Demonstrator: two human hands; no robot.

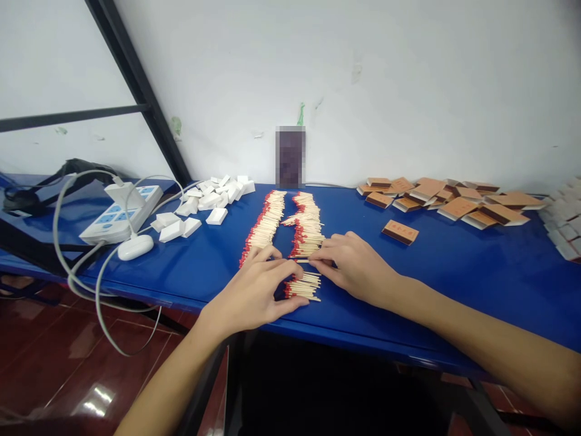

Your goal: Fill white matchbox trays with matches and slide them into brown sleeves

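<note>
Two long rows of red-tipped matches lie on the blue table (354, 321): a left row (267, 221) and a right row (308, 227). Nearer the front edge is a small separate bunch of matches (303, 286). My left hand (261, 287) is curved around this bunch, thumb at its front side and fingertips at its back, closed on it. My right hand (349, 263) has its thumb and index finger pinched at the stick ends of a few matches, at the near end of the right row.
White box trays (218, 197) lie in a pile at the back left, beside a white power strip (122, 212) with cables. Orange matchbox sleeves (458, 209) are heaped at the back right, one (400, 232) apart. White stacked pieces (565, 221) stand at the far right.
</note>
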